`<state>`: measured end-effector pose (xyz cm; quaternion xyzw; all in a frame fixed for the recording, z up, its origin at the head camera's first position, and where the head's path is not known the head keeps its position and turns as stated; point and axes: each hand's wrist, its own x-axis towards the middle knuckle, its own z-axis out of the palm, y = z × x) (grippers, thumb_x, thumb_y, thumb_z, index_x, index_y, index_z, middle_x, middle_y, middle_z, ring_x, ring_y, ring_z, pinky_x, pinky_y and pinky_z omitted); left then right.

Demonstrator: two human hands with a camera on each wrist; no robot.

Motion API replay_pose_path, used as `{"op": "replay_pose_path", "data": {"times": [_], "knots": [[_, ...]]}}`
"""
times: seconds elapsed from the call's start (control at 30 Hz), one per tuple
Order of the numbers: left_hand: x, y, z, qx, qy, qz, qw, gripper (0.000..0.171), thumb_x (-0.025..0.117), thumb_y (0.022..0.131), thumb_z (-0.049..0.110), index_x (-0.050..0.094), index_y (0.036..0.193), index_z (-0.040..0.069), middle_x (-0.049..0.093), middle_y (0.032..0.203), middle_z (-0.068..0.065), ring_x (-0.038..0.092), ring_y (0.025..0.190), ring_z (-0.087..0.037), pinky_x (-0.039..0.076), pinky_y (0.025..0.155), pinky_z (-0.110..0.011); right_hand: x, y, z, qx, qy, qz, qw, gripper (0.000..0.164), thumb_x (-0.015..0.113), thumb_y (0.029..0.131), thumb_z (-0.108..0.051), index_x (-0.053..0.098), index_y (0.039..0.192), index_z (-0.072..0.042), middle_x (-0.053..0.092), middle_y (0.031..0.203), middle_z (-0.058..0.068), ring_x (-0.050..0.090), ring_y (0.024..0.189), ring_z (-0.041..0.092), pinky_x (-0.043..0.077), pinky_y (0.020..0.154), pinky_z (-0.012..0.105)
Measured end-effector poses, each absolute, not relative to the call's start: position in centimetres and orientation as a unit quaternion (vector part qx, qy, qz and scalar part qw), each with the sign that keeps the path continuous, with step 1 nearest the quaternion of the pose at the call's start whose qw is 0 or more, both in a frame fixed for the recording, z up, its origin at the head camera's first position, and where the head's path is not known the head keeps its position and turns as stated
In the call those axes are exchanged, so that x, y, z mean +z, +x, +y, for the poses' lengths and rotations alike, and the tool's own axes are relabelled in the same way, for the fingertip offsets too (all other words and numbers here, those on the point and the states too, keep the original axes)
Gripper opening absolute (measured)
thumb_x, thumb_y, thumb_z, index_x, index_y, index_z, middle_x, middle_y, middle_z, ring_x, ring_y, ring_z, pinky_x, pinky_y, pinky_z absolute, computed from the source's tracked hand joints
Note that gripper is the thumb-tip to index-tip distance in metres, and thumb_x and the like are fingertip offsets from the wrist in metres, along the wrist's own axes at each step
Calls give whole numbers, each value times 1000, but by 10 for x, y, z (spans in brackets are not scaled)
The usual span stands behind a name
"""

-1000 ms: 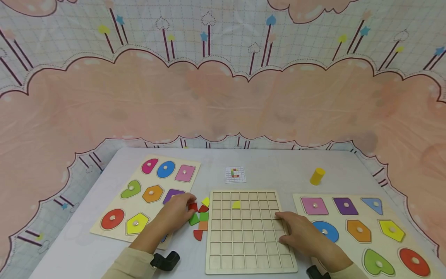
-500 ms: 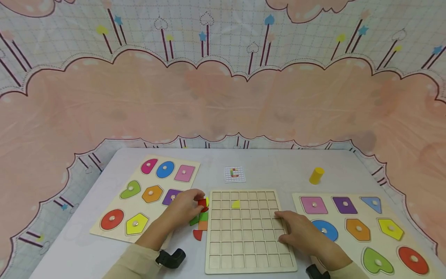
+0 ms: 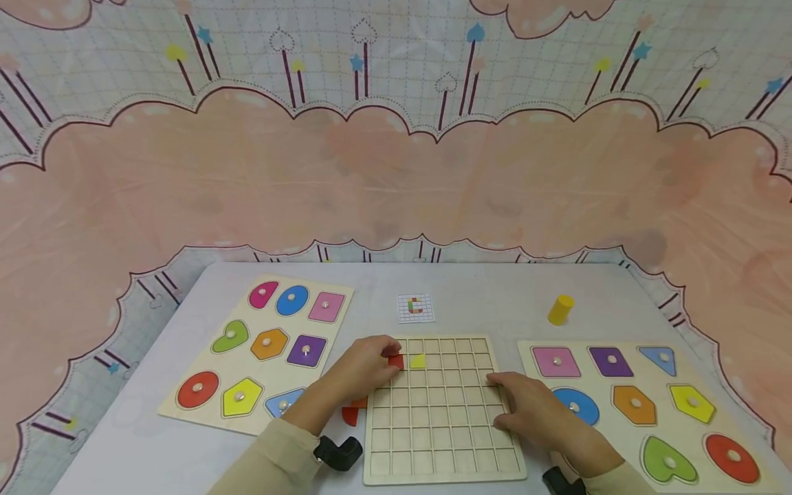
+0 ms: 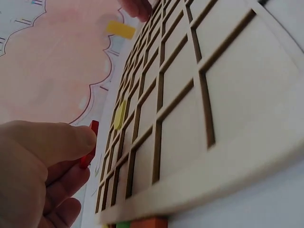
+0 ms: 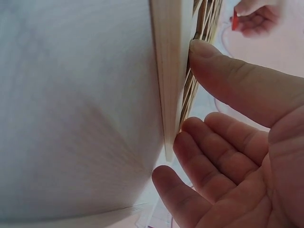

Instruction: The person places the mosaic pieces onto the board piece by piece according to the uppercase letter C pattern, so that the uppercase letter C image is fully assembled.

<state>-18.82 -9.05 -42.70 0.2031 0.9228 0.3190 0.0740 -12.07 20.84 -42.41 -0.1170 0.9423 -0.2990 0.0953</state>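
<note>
My left hand (image 3: 364, 368) pinches a small red square tile (image 3: 396, 361) between thumb and fingers, over the upper left of the wooden grid board (image 3: 445, 440). In the left wrist view the red tile (image 4: 89, 147) shows edge-on, raised above the grid. A yellow tile (image 3: 418, 361) sits in a cell near the board's top. At the board's right edge rests my right hand (image 3: 532, 409), its thumb on the rim and its other fingers loosely bent beside the side edge. Orange tile (image 3: 360, 404) and red quarter-round tile (image 3: 350, 416) lie left of the board; my left arm hides other tiles there.
Behind the board lies a small pattern card (image 3: 416, 309). Knobbed shape-puzzle boards flank it, one at left (image 3: 278, 282) and one at right (image 3: 600, 405), the latter partly under my right forearm. A yellow cylinder (image 3: 561, 310) stands at the back right of the white table (image 3: 482, 295).
My left hand has picked up the red square tile from the loose tiles and carried it rightward over the board. The right hand stays at the board's edge.
</note>
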Motion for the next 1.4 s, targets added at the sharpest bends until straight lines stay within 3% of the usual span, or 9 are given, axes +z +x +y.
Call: {"op": "replay_pose_path", "data": {"times": [0.53,0.87,1.4], "knots": [[-438,-196,-61,311,267,911,42,28,74,90,13,67,115,2,70,108,-8,65,98,-19,54,90,-35,-426,-121,209,-302,-117,942,86,60,85,75,-5,61,129,0,62,130,13,52,127,38,40,106,54],[-441,-200,-47,307,260,913,69,30,73,92,17,67,119,5,68,110,-4,61,99,-17,51,94,-34,-426,-121,209,-305,-108,941,97,62,86,75,-9,61,131,-3,60,133,12,50,129,39,39,105,56],[-444,-203,-35,297,260,916,70,30,73,92,16,68,119,5,68,111,-3,58,102,-17,50,94,-32,-425,-120,209,-302,-108,943,94,61,86,75,-9,61,130,-4,61,132,12,52,127,38,41,104,56]]}}
